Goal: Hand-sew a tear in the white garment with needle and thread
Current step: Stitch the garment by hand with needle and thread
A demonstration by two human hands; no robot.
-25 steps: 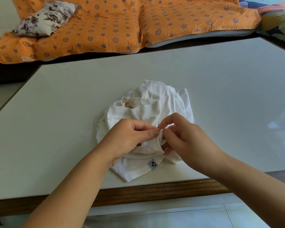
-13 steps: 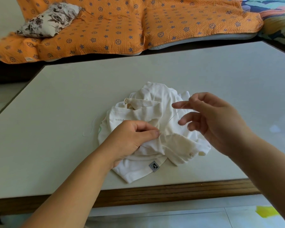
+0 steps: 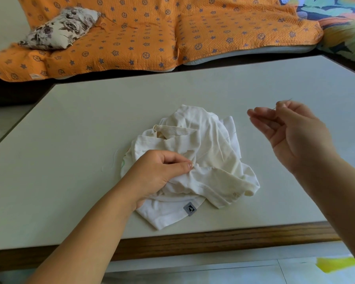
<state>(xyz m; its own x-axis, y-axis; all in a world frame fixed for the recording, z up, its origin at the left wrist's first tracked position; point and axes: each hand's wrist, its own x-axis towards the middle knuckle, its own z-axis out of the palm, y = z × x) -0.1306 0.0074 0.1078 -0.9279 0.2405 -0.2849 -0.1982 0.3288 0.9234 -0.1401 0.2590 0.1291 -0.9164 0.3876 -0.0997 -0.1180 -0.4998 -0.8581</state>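
**White cloth pinned under one hand, needle lifted clear in the other**

White and creased, the white garment lies bunched in a heap on the near middle of the table, short of its wooden front edge.

The left forearm reaches in from the lower left, and the left hand rests on the near-left part of the heap. Its fingers are curled, and thumb and forefinger pinch a small fold of cloth at the centre of the pile.

The right arm comes in from the right edge, raised off the table. The right hand hangs well to the right of the heap, palm turned inward. Its thumb and forefinger pinch the needle, whose thin tip slants up and to the right past the thumb; the other fingers are loosely extended toward the left. Any thread running from needle to cloth is too fine to trace.

A stitched hem band shows at the top left of the pile, and a small grey label sits on the near edge. A pale loose thread curls on the table just left of the cloth.

Beyond the table lies an orange patterned quilt, with a floral cushion on its left end.
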